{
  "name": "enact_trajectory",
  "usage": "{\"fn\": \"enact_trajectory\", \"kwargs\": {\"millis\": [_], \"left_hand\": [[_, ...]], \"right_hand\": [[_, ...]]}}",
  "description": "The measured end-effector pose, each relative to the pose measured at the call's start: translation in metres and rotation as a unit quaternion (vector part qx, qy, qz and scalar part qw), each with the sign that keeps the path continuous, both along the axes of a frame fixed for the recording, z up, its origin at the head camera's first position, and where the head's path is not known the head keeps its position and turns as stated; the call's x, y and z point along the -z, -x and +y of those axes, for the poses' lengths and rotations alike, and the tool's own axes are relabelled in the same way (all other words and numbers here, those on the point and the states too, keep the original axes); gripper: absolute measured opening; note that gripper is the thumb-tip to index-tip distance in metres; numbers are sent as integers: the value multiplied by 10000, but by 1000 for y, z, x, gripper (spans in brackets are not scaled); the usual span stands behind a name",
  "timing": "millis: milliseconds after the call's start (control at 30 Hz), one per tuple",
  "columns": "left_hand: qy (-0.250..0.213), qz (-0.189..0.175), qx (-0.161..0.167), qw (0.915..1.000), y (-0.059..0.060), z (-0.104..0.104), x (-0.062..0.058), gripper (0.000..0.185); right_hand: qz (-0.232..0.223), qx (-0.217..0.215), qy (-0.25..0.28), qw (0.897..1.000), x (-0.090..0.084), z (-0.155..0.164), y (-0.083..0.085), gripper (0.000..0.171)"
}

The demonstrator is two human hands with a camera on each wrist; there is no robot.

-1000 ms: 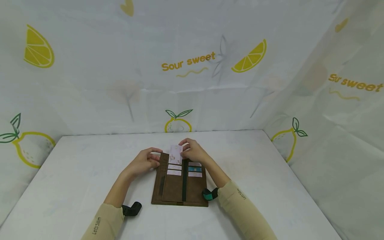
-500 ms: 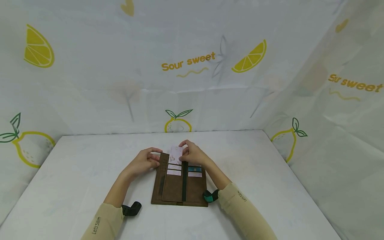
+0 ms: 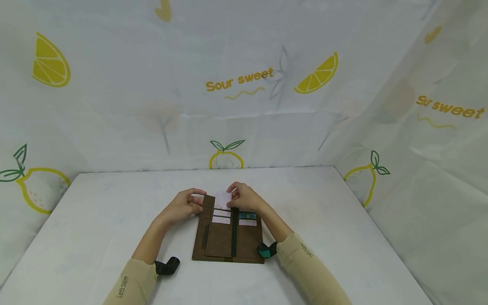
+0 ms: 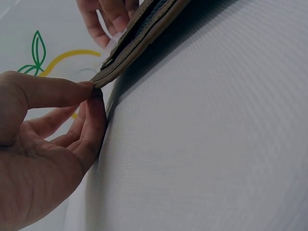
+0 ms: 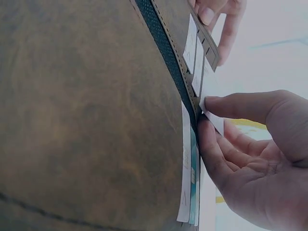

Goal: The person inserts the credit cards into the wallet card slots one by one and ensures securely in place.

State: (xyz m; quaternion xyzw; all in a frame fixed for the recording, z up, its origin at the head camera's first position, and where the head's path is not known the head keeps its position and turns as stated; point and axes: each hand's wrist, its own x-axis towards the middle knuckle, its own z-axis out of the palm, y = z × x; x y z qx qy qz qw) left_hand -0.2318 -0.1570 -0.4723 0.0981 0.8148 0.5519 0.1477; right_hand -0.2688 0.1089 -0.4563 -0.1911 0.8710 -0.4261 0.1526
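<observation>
Brown wallet (image 3: 228, 231) lies open and flat on the white table (image 3: 95, 224), near the middle, long axis running away from the person. Left hand (image 3: 182, 206) at the wallet's far left corner: thumb and forefinger pinch the edge of the leather there, seen close in the left wrist view (image 4: 98, 79), the remaining fingers loosely curled beneath. Right hand (image 3: 244, 198) at the far end of the wallet, just right of the centre fold: thumb and forefinger pinch a pale pink card (image 3: 223, 199), which stands partly out of the topmost slot on the left panel; the right wrist view shows the card's white corner (image 5: 211, 118) caught between thumb tip and forefinger. Two more pale cards (image 3: 221, 216) sit in the slots below it, only their top strips showing. On the right panel, a teal card (image 3: 248, 215) and a pale one under it, likewise tucked in. Dark green band (image 3: 234, 233) runs down the wallet's fold. Both forearms in beige sleeves (image 3: 131, 281), a dark strap at each wrist.
</observation>
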Motion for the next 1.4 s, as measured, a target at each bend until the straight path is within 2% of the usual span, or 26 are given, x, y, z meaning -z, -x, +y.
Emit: {"fn": "enact_trajectory", "kwargs": {"millis": [367,833,1400], "left_hand": [[-20,72,73,9999,-2,0,1,52],[17,36,42,10000,-1,-1,-2,52],[4,21,27,10000,-2,1,-1,52]], "right_hand": [[197,-74,-414,9989,-2,-2,-5,20],[191,-215,-274,9992,1,-2,-7,8],[193,-421,-301,9985,2,0,-6,9]]}}
